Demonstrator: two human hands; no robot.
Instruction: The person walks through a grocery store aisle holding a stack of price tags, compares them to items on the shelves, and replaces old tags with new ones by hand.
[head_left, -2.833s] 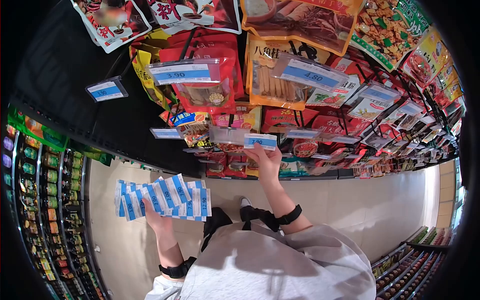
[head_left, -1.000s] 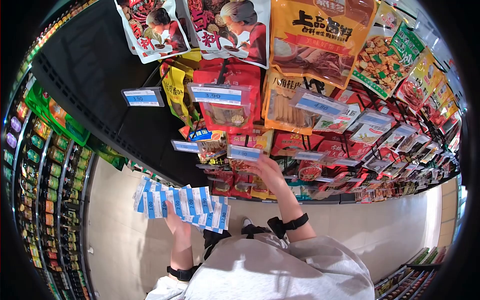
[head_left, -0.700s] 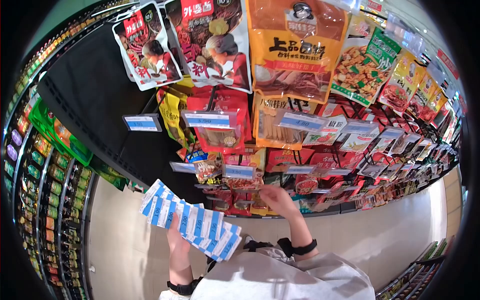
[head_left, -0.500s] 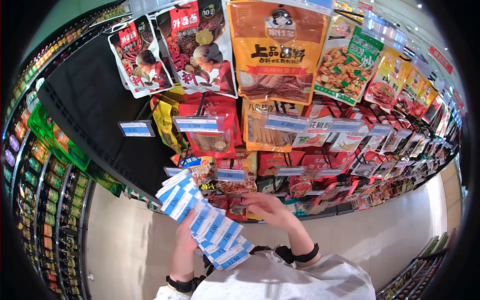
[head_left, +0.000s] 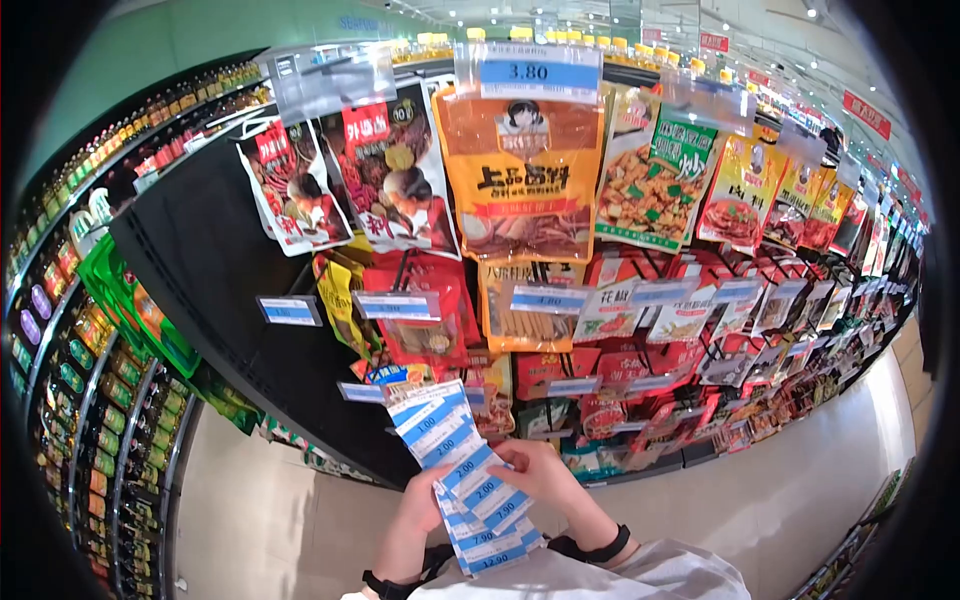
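A fanned bundle of blue-and-white price labels (head_left: 436,424) is in front of my body, with printed prices such as 1.00, 2.00, 7.90 and 12.90. My left hand (head_left: 418,503) grips its left edge, the fingers mostly hidden behind the paper. At the right side of the bundle, my right hand (head_left: 540,472) pinches labels between thumb and fingers, near the 2.00 prints. Beyond the hands, a red spice packet (head_left: 415,335) hangs behind a shelf price tag (head_left: 398,306).
Ahead hangs a large orange seasoning packet (head_left: 520,180) under a 3.80 tag (head_left: 528,73). Black-and-white packets (head_left: 395,170) are to its left, a green-and-white packet (head_left: 660,170) to its right. Bottle shelves (head_left: 110,420) line the left. Pale floor (head_left: 330,540) lies below.
My right hand has come in from beside the bundle and now touches the labels. The bundle has turned more upright. The view has tilted up, showing the 3.80 tag.
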